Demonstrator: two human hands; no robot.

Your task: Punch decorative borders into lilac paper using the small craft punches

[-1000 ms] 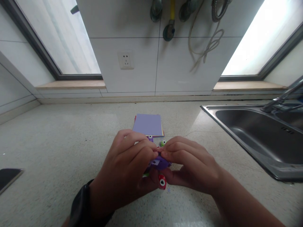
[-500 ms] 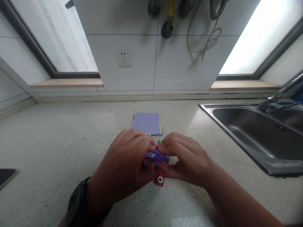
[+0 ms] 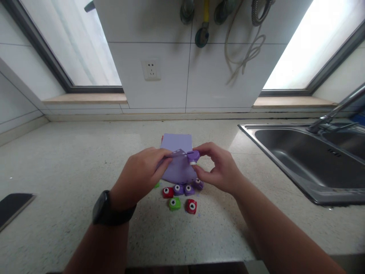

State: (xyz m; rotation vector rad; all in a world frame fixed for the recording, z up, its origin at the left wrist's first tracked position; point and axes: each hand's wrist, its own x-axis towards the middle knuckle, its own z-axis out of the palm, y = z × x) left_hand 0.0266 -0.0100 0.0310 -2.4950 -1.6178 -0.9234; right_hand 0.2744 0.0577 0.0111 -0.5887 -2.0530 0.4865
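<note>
My left hand (image 3: 146, 171) pinches a sheet of purple paper (image 3: 179, 171) by its left side; small cut-outs show along the folded-up edge. Between the thumb and fingers of my right hand (image 3: 218, 167) is a purple craft punch (image 3: 193, 156), its white button facing down. The punch meets the paper's edge; whether the edge sits in its slot I cannot tell. Below the sheet, more punches lie on the counter: a red punch (image 3: 168, 192), a green punch (image 3: 175, 203), another red punch (image 3: 191, 206) and several purple punches (image 3: 178, 190).
A stack of coloured paper (image 3: 176, 140) lies behind the held sheet. To the right is a steel sink (image 3: 285, 160) with a faucet (image 3: 325, 121). A dark flat object (image 3: 15, 207) rests at the left on the speckled counter (image 3: 85, 152).
My hands have moved apart and away from me, off the punches they were covering. The purple paper and the row of punches now show clearly.
</note>
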